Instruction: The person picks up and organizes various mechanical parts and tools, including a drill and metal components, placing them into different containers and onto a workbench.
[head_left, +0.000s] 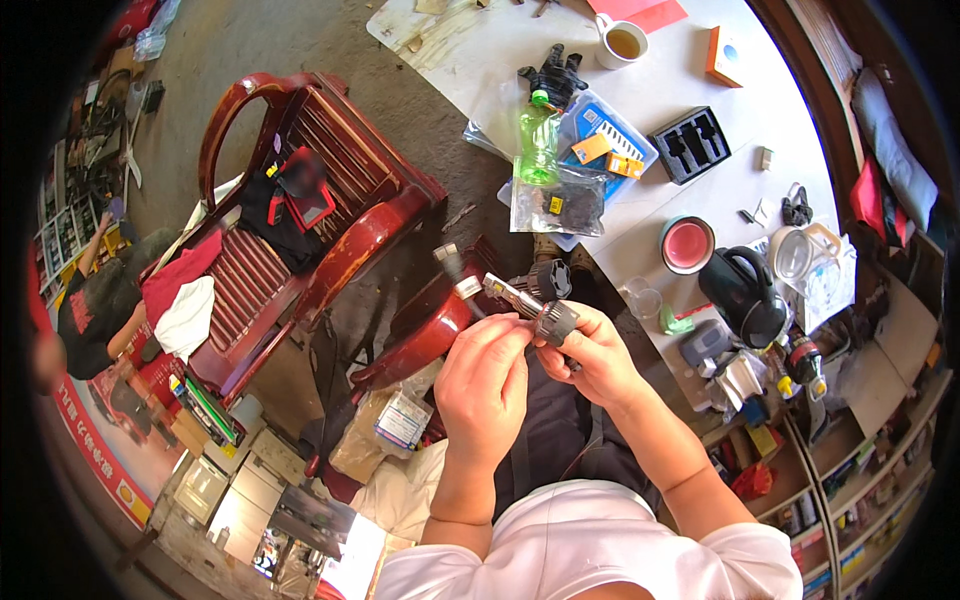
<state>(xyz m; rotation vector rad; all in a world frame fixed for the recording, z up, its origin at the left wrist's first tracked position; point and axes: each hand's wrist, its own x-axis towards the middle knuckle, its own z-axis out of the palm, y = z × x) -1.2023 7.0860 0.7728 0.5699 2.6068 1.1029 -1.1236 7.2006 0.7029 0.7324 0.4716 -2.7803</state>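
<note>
My right hand (600, 356) grips an LED headlight bulb (517, 298) by its dark finned base (557, 322). The bulb's flat metal stem points up and left. The fingers of my left hand (484, 379) are drawn together against the near side of the base; what lies between their tips is hidden. Just beyond, a second dark finned part (551, 279), similar to the base, shows above my legs. Left of the bulb, a grey cylindrical part with a white label (457, 271) is by the red wooden chair arm (420, 341).
The white table (645, 217) carries a foam-lined black box (691, 145), a green bottle (538, 142), a mug (621, 43) and a black kettle (742, 296). A red slatted wooden armchair (330, 161) holds cloths. Another person (101, 322) is at far left.
</note>
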